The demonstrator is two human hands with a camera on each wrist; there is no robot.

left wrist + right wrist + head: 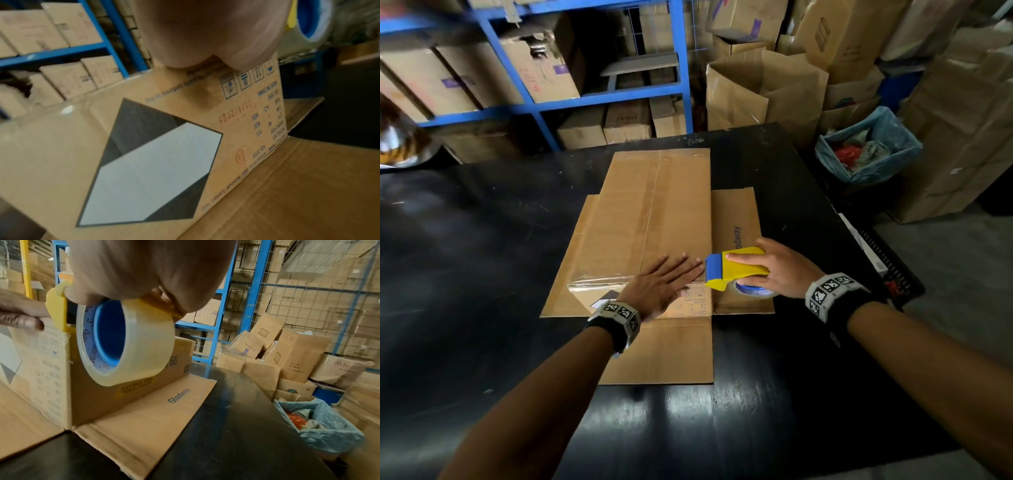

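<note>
A brown cardboard box stands upside down on the black table, its lower flaps spread flat around it. My left hand lies flat, fingers straight, on the box's top near its front right corner. My right hand grips a yellow and blue tape dispenser at the box's right edge. The dispenser carries a roll of clear tape on a blue core, hanging beside the box's right wall. A strip of clear tape crosses the top's front edge. The near wall bears a black and white diamond label.
Blue shelving with several cartons stands behind the table. An open tall carton and stacked boxes fill the back right. A bin lined with blue plastic sits right of the table. A "Glodway" flap lies on the table.
</note>
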